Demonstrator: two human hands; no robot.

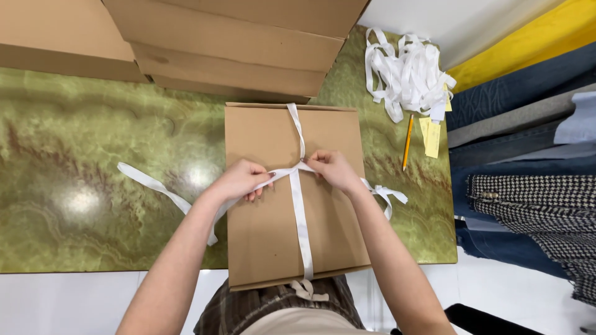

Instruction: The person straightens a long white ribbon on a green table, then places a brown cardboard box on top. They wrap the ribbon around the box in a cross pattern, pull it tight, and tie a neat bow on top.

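Currently, status by item:

Left hand [243, 178]: clenching around the white ribbon [298, 205], fingers curling over the band just left of the crossing point; it is resting on top of the cardboard box [264, 236].

Right hand [333, 169]: pinching the same ribbon at the crossing, fingertips pressing down on the box lid, just beside the left hand.

Ribbon: running lengthwise over the box, from beyond the hands to the near edge below them, and crossing a second band between the two hands. One loose end is trailing out to the left of the left hand across the table [81, 186]; another is hanging off to the right of the right hand.

Box: lying flat, closed, directly under both hands, its near edge overhanging the table toward the person.

Larger cartons [236, 43]: stacking up beyond the hands, touching the far edge of the box.

Ribbon pile [406, 71]: lying beyond and to the right of the right hand.

Pencil [407, 141]: lying right of the right hand, beside yellow tags [431, 136].

Folded fabrics [528, 124]: lying far right, off the table.
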